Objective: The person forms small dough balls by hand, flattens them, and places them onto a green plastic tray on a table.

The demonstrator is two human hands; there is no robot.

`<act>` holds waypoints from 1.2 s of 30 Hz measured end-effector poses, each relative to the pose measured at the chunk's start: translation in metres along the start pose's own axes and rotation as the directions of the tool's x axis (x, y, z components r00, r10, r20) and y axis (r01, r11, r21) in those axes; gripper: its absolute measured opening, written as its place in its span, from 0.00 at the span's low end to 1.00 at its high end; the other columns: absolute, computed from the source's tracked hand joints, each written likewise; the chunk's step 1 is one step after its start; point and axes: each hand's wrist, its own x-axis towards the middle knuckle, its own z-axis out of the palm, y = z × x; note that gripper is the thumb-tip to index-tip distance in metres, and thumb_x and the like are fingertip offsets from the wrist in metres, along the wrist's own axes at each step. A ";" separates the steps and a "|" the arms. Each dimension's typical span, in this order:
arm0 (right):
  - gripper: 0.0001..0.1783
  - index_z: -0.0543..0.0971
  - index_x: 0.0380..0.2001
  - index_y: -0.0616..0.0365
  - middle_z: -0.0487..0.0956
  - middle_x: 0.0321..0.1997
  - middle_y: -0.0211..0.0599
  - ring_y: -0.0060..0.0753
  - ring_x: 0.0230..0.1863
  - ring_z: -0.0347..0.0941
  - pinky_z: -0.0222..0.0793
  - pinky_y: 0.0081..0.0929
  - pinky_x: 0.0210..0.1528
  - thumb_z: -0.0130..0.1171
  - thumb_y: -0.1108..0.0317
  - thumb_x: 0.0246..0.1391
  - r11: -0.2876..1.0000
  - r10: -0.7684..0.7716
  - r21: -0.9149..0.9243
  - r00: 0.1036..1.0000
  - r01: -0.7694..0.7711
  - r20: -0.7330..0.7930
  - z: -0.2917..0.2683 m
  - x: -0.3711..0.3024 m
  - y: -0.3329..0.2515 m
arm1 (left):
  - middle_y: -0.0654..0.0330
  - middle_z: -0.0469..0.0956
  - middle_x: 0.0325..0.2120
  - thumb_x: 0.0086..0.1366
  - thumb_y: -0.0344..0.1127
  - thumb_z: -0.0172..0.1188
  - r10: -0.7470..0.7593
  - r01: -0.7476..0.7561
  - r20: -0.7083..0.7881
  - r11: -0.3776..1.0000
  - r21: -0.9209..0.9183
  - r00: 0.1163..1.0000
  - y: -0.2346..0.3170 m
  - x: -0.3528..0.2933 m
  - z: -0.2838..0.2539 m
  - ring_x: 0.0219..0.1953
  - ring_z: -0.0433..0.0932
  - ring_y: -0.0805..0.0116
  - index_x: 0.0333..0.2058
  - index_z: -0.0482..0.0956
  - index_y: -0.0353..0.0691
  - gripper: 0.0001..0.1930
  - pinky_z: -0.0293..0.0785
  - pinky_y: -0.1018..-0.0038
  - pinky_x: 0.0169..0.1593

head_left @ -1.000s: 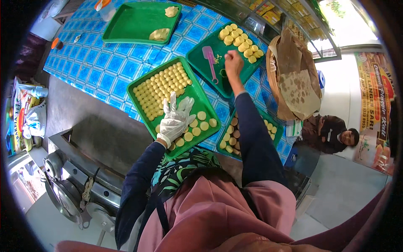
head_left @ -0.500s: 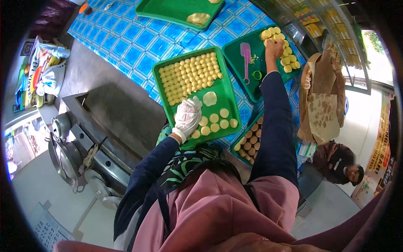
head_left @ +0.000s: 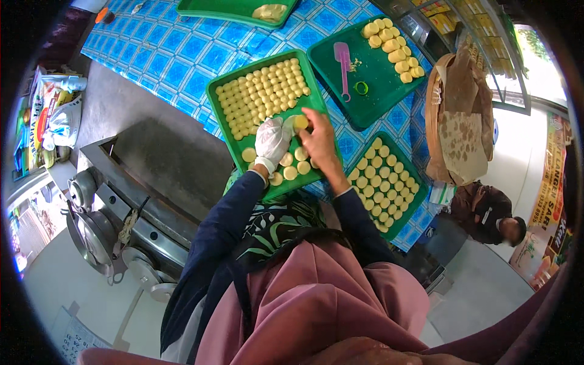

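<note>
Over a green tray [head_left: 319, 104] my two hands meet. My left hand [head_left: 273, 143], in a white glove, is closed on a pale flattened dough round [head_left: 292, 120], mostly hidden by the fingers. With bare fingers, my right hand [head_left: 321, 141] pinches a short yellow filling piece [head_left: 300, 122] against that dough. Rows of small pale dough balls [head_left: 261, 88] fill the tray's far part. Several flat-topped round pieces [head_left: 290, 173] lie in its near part, some partly covered by my hands.
Farther right, another green tray [head_left: 371, 109] bears yellow filling pieces [head_left: 398, 55], a pink spatula [head_left: 343, 67] and a green ring [head_left: 361, 88]. A tray of round pieces [head_left: 383, 182] is nearer. A woven basket [head_left: 435, 128] stands right; a metal stove [head_left: 152, 234] left. A person [head_left: 493, 213] sits beyond.
My right hand has come back from the far-right tray to the near tray, bringing a yellow filling piece. The dough round has left the tray surface and is now in my left hand.
</note>
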 end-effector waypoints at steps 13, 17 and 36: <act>0.29 0.77 0.54 0.67 0.80 0.49 0.51 0.56 0.50 0.73 0.72 0.47 0.51 0.65 0.82 0.44 0.951 -0.271 -0.171 0.960 0.257 -0.065 0.026 -0.015 0.009 | 0.58 0.79 0.19 0.57 0.32 0.68 -0.294 0.197 -0.162 0.875 -0.442 0.942 -0.012 -0.011 0.015 0.23 0.79 0.66 0.27 0.77 0.37 0.08 0.75 0.68 0.31; 0.30 0.77 0.55 0.66 0.79 0.52 0.52 0.59 0.52 0.74 0.71 0.45 0.54 0.61 0.84 0.44 0.918 -0.311 -0.264 0.950 0.296 -0.016 0.035 -0.012 0.019 | 0.59 0.80 0.22 0.57 0.33 0.70 -0.069 -0.001 -0.303 0.974 -0.227 0.950 -0.003 -0.017 0.016 0.24 0.79 0.64 0.29 0.78 0.39 0.08 0.75 0.67 0.32; 0.17 0.84 0.43 0.62 0.78 0.40 0.50 0.53 0.40 0.77 0.74 0.44 0.42 0.72 0.74 0.46 0.996 0.035 0.076 0.998 -0.038 0.043 0.026 -0.002 0.016 | 0.58 0.81 0.33 0.64 0.31 0.68 0.348 -0.404 -0.219 0.856 -0.321 0.911 -0.005 -0.014 -0.017 0.33 0.80 0.68 0.37 0.82 0.37 0.06 0.75 0.76 0.36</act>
